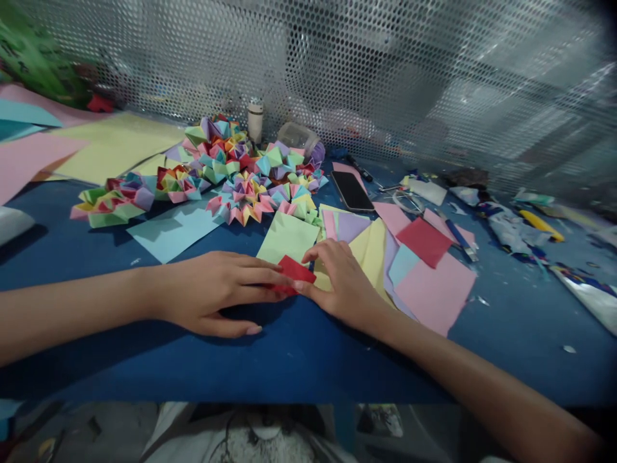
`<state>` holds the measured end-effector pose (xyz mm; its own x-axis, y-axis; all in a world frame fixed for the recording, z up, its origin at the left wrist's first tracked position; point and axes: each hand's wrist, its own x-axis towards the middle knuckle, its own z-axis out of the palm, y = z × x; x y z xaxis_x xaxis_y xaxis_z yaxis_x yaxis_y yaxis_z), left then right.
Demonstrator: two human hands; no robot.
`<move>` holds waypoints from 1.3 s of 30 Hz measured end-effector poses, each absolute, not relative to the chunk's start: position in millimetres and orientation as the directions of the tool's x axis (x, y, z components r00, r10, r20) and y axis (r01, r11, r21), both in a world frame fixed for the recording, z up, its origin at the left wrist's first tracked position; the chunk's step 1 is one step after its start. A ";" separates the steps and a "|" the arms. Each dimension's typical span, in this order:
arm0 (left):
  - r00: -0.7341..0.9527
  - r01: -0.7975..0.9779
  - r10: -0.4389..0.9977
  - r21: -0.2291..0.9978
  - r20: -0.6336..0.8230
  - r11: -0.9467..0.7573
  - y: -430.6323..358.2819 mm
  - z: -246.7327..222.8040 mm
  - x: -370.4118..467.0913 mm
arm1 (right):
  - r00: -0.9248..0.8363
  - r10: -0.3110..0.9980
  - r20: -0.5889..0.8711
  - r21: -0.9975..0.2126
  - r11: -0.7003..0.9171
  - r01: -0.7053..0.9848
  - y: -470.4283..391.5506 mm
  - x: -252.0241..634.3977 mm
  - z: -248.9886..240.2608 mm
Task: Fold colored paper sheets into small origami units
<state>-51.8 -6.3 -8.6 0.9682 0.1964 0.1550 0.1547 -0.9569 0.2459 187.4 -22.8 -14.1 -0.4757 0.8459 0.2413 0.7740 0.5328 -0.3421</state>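
A small folded piece of red paper [297,267] lies on the blue table, overlapping the near end of a light green sheet [289,235]. My left hand [216,289] lies flat over the red paper's left side, fingers stretched out and thumb apart. From the right, my right hand [340,276] touches the same paper, its thumb on the near right edge and its forefinger curled above the far edge. A gap shows between that thumb and forefinger. Under and beyond my right hand are yellow sheets [369,254].
Folded paper ornaments [241,196] cluster behind my hands, near a white bottle [255,122] and a clear jar [296,137]. A phone [353,191], a blue cutter [460,240] and pink sheets [436,292] lie right. A perforated metal panel [337,71] rises behind the table [231,366].
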 end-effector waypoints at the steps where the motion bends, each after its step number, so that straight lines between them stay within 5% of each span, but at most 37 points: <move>1: 0.969 0.154 0.194 0.241 0.152 -0.958 -6.9 -8.9 -51.7 | -0.506 0.825 0.251 -0.362 0.565 0.742 -20.5 191.4 -12.7; 12: 0.952 0.133 0.190 0.235 0.240 -0.963 -6.1 -11.4 -53.7 | -0.790 0.505 0.347 -0.212 0.863 0.459 -15.8 216.0 -5.6; 17: 0.938 0.086 0.150 0.207 0.314 -0.975 -7.5 -12.9 -54.3 | -0.861 0.269 0.432 0.069 0.942 0.329 -23.3 209.4 -6.8; 23: 0.940 0.092 0.147 0.186 0.308 -0.978 -8.5 -12.5 -54.5 | -0.931 0.042 0.362 0.375 0.908 0.187 -32.4 207.9 -9.4; 31: 0.952 0.066 0.110 0.161 0.287 -0.985 -7.7 -16.7 -58.2 | -0.910 0.047 0.411 0.238 0.958 0.157 -48.1 195.1 -4.4; 39: 0.975 0.052 0.068 0.082 0.210 -0.995 -10.1 -13.0 -57.6 | -0.939 0.012 0.344 0.323 0.938 0.130 -49.0 202.0 -2.6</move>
